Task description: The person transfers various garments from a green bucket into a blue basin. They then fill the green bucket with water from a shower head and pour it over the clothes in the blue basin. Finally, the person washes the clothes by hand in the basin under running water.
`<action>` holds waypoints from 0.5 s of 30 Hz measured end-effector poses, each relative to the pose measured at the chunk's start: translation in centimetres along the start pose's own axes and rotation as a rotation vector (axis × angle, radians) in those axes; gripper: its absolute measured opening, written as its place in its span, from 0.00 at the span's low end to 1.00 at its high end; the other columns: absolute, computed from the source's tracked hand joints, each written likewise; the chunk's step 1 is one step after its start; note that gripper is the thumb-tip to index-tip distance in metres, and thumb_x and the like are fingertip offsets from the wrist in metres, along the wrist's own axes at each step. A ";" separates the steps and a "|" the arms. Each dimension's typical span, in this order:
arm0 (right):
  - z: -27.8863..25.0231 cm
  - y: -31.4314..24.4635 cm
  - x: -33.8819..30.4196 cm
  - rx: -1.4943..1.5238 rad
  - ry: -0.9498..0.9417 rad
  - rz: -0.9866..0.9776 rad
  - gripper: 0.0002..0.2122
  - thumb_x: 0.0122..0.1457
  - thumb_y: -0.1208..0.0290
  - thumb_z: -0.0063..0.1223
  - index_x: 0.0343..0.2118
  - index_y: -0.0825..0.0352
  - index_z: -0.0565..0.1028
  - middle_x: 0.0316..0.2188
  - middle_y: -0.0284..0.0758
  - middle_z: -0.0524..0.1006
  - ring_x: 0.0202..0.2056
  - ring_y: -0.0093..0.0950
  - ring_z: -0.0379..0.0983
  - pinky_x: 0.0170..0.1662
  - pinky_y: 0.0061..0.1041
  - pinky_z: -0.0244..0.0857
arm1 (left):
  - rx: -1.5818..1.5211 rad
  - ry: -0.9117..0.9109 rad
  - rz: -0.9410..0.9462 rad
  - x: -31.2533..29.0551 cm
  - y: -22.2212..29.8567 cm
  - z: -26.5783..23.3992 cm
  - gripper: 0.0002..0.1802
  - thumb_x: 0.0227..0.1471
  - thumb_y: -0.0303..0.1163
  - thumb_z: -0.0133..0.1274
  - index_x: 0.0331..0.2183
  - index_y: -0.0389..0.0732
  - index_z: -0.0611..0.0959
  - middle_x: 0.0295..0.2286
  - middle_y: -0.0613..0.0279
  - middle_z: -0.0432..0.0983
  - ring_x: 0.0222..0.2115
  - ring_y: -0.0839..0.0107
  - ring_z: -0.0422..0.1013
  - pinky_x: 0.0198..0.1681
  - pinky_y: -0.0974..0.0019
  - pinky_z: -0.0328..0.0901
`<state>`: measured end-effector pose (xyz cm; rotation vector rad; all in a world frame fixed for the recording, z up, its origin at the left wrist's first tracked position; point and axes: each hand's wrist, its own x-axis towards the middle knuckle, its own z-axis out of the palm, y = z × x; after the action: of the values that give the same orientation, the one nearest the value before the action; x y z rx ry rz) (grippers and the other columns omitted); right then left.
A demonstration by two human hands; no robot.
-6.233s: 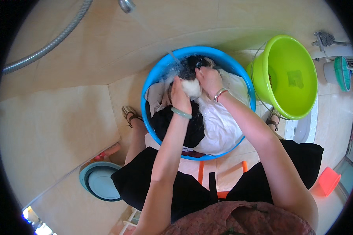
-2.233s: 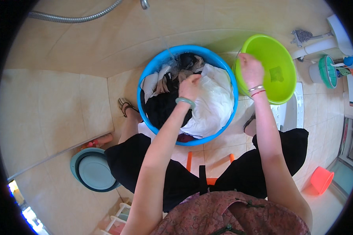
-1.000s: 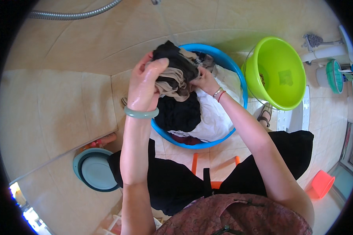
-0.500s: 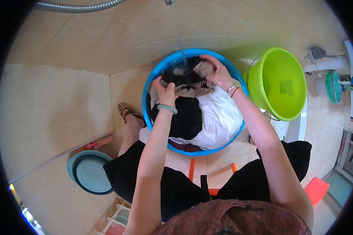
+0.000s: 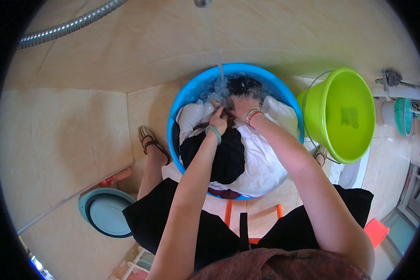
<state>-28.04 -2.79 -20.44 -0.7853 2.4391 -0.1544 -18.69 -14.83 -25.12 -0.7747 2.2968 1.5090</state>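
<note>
A blue tub (image 5: 240, 67) full of wet laundry stands before me, with a stream of water from the tap (image 5: 203, 3) splashing into its far side. My left hand (image 5: 218, 120) has its fingers closed on a beige and black garment (image 5: 245, 85) in the water. Close beside it, my right hand (image 5: 245, 107) presses down into the splash; foam and water hide its fingers. Nearer to me in the tub lie a bunched black cloth (image 5: 214, 156), a large white cloth (image 5: 266, 163) and a bit of maroon cloth (image 5: 226, 192).
Right of the tub stands a lime green bucket (image 5: 347, 93) with a wire handle. A grey-blue basin (image 5: 91, 192) rests at the left by the wall. Orange stool legs (image 5: 228, 212) show between my knees. A metal hose (image 5: 70, 29) hangs at upper left.
Both hands have gone down from holding the beige and black garment up to pushing it into the water. The water now splashes more, and white cloth shows left of my hands.
</note>
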 end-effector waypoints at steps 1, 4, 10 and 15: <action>0.6 -0.2 0.5 0.031 -0.006 -0.005 0.18 0.54 0.58 0.48 0.44 0.62 0.71 0.41 0.41 0.75 0.43 0.35 0.72 0.46 0.39 0.65 | 0.035 -0.019 -0.023 0.7 -1.1 0.1 0.26 0.49 0.28 0.46 0.52 0.37 0.68 0.48 0.46 0.68 0.50 0.54 0.63 0.54 0.65 0.56; 3.3 0.6 3.1 -0.115 -0.189 0.086 0.13 0.54 0.63 0.46 0.41 0.59 0.76 0.43 0.40 0.75 0.46 0.37 0.71 0.46 0.39 0.65 | 0.145 -0.035 -0.127 1.7 -1.1 0.7 0.26 0.47 0.28 0.45 0.51 0.37 0.69 0.48 0.46 0.68 0.50 0.52 0.62 0.54 0.62 0.56; 4.9 1.1 5.4 0.008 0.014 0.144 0.15 0.55 0.64 0.43 0.43 0.58 0.76 0.46 0.37 0.73 0.49 0.36 0.69 0.47 0.35 0.65 | 0.091 -0.020 -0.201 2.1 -1.0 0.3 0.30 0.48 0.34 0.40 0.54 0.37 0.64 0.52 0.45 0.61 0.55 0.50 0.55 0.57 0.62 0.51; 3.5 1.8 2.3 0.285 0.220 -0.074 0.10 0.52 0.70 0.48 0.38 0.57 0.76 0.40 0.36 0.73 0.44 0.39 0.69 0.46 0.34 0.65 | -0.034 0.139 -0.215 0.9 1.1 0.6 0.34 0.52 0.50 0.45 0.53 0.36 0.65 0.51 0.50 0.64 0.53 0.56 0.59 0.55 0.61 0.54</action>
<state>-28.55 -2.43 -24.90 -0.7623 2.5135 -0.6320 -20.07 -14.23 -24.98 -1.1288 2.2032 1.4419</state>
